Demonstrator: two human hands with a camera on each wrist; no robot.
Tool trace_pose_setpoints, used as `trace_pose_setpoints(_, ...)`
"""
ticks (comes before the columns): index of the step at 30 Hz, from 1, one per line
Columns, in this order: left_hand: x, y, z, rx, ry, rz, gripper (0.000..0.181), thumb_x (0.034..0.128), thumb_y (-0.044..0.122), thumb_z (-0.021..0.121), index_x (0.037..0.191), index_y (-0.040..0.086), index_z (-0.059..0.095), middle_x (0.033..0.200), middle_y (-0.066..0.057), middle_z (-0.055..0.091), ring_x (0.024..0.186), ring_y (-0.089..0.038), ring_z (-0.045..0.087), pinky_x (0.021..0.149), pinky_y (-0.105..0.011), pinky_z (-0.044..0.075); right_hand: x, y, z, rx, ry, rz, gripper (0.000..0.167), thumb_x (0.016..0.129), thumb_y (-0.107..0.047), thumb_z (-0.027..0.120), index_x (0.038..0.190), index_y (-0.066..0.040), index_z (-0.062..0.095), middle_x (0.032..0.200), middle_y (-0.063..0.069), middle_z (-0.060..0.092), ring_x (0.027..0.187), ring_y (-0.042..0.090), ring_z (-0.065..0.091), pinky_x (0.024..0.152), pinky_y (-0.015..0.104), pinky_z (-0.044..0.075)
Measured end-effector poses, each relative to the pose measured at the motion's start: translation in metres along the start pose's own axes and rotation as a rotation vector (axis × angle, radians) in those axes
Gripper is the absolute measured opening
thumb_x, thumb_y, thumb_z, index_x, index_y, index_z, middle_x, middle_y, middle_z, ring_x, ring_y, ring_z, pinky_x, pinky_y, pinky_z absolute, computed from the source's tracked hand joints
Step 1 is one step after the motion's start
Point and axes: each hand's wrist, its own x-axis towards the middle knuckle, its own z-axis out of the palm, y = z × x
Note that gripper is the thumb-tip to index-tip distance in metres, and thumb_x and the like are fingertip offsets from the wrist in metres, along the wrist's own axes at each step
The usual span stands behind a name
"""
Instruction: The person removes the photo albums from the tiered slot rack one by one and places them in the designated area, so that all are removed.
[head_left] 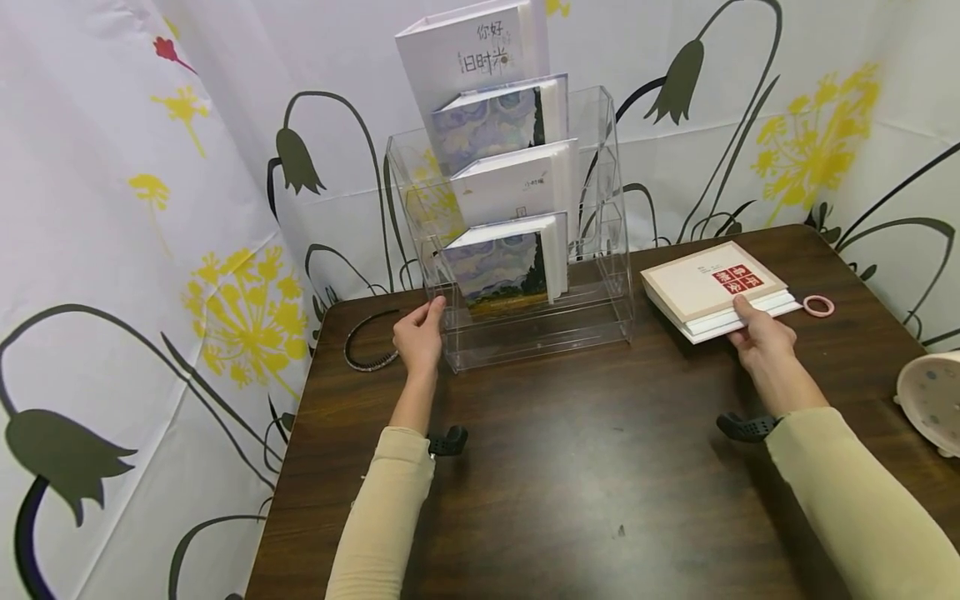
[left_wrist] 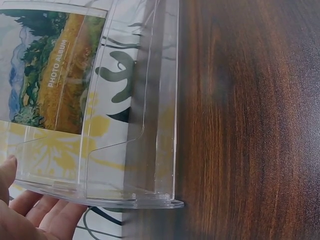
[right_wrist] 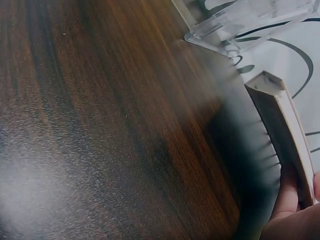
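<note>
In the head view, the left hand [head_left: 420,333] grips the side of the clear rack [head_left: 540,337] near the centre, and the right hand [head_left: 767,346] holds the book [head_left: 708,283] at right of centre, thumb on top. In the left wrist view, at lower left, a gentle grip should steady the rack. In the right wrist view, at right, the book seems raised above the table [right_wrist: 125,125]; a firm grip should keep its pages together.

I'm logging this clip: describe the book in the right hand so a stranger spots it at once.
Find the clear tiered rack on the dark brown table. To its right in the head view, beside a pink ring, the right hand grips a cream-covered book. Unlike the four books in the rack, this one is outside it and bears a red block of white characters.
</note>
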Motion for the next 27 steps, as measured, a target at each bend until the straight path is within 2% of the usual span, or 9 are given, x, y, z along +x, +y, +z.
trace_pose_setpoints(5,-0.001,-0.001,0.002,0.0,-0.003,0.003,0.045,0.0858,0.046,0.074,0.11,0.008,0.076,0.104,-0.009,0.074,0.082,-0.03,0.068,0.067,-0.027,0.053,0.002,-0.001,0.0,-0.07,0.007,-0.025,0.044,0.075,-0.003,0.083,0.109,-0.014,0.056,0.071,0.001,0.068,0.061,0.013,0.068,0.055,0.028,0.057)
trace_pose_setpoints(11,-0.001,-0.001,0.003,-0.002,0.001,0.008,0.046,0.0851,0.048,0.074,0.11,0.008,0.076,0.103,-0.009,0.074,0.083,-0.033,0.068,0.065,-0.026,0.053,0.005,0.0,-0.004,-0.153,0.016,-0.056,0.046,0.077,-0.006,0.082,0.112,-0.013,0.052,0.068,0.0,0.067,0.057,0.012,0.068,0.054,0.027,0.056)
trace_pose_setpoints(15,0.0,-0.001,0.003,-0.01,0.0,0.016,0.043,0.0863,0.043,0.075,0.109,0.007,0.076,0.104,-0.01,0.073,0.083,-0.029,0.068,0.071,-0.031,0.054,0.006,-0.002,-0.007,-0.313,0.011,-0.102,0.046,0.079,-0.015,0.082,0.109,-0.012,0.047,0.066,-0.003,0.063,0.054,0.01,0.065,0.052,0.026,0.055)
trace_pose_setpoints(18,0.0,-0.001,0.002,-0.009,0.003,0.017,0.043,0.0864,0.042,0.075,0.109,0.006,0.076,0.104,-0.011,0.073,0.085,-0.027,0.066,0.08,-0.036,0.052,0.007,-0.005,-0.01,-0.476,-0.026,-0.126,0.045,0.082,-0.023,0.08,0.105,-0.01,0.043,0.063,-0.004,0.061,0.05,0.01,0.064,0.052,0.028,0.056)
trace_pose_setpoints(22,0.0,-0.002,0.001,-0.007,0.001,0.011,0.046,0.0867,0.045,0.073,0.111,0.006,0.075,0.106,-0.011,0.073,0.091,-0.027,0.066,0.083,-0.04,0.051,0.007,-0.01,-0.015,-0.649,-0.108,-0.113,0.043,0.087,-0.031,0.074,0.101,-0.007,0.041,0.059,0.0,0.063,0.05,0.014,0.066,0.055,0.031,0.057)
trace_pose_setpoints(24,0.0,-0.002,0.001,-0.012,-0.007,0.008,0.048,0.0873,0.046,0.072,0.113,0.006,0.074,0.107,-0.011,0.072,0.093,-0.028,0.066,0.081,-0.041,0.053,0.007,-0.012,-0.017,-0.714,-0.136,-0.102,0.043,0.088,-0.034,0.071,0.1,-0.007,0.041,0.058,0.001,0.064,0.051,0.015,0.067,0.057,0.031,0.057)
trace_pose_setpoints(27,0.0,-0.003,0.001,-0.009,-0.01,0.005,0.048,0.0875,0.047,0.072,0.113,0.006,0.074,0.108,-0.01,0.072,0.094,-0.026,0.066,0.079,-0.04,0.054,0.008,-0.013,-0.021,-0.752,-0.154,-0.082,0.044,0.089,-0.036,0.071,0.099,-0.006,0.041,0.059,0.002,0.066,0.054,0.016,0.068,0.059,0.031,0.058)
